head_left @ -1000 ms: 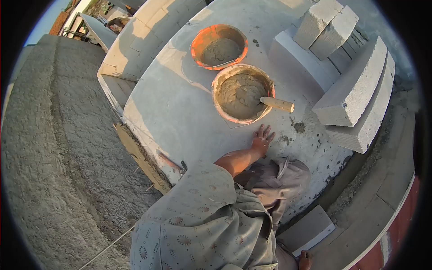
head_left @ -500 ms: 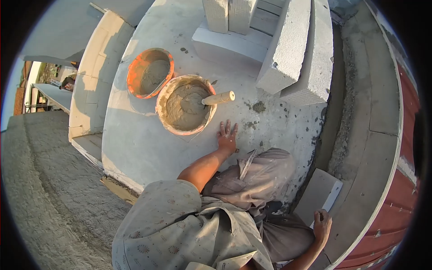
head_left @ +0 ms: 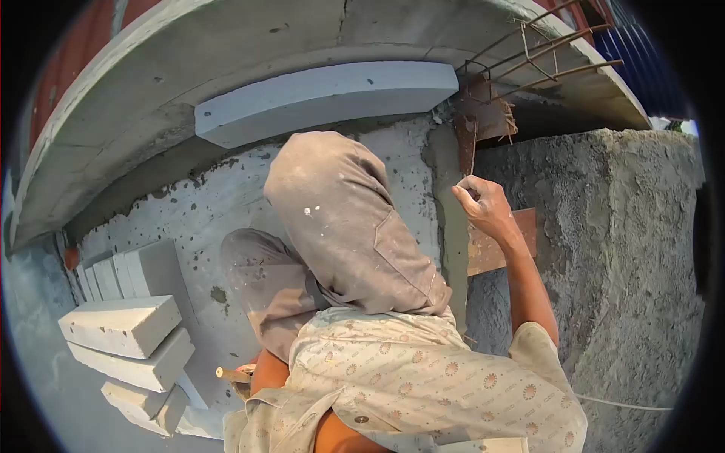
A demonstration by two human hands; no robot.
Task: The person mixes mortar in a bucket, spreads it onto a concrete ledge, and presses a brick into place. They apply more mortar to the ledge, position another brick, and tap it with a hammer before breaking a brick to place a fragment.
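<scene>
Stacked pale rectangular blocks lie leftmost. A tan cylindrical wooden handle sits beside the left forearm, left hand hidden. A long whitish block rests beyond the knees. A thin dark line shows just above the right hand; whether its curled grip clamps it, I cannot tell.

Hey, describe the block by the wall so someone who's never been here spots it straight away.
Start at the long grey wall across the top of the view. Lengthwise alongside it, just beyond the person's right knee, lies a long pale concrete block. It sits by itself, whereas the other blocks are grouped together at lower left.
</scene>
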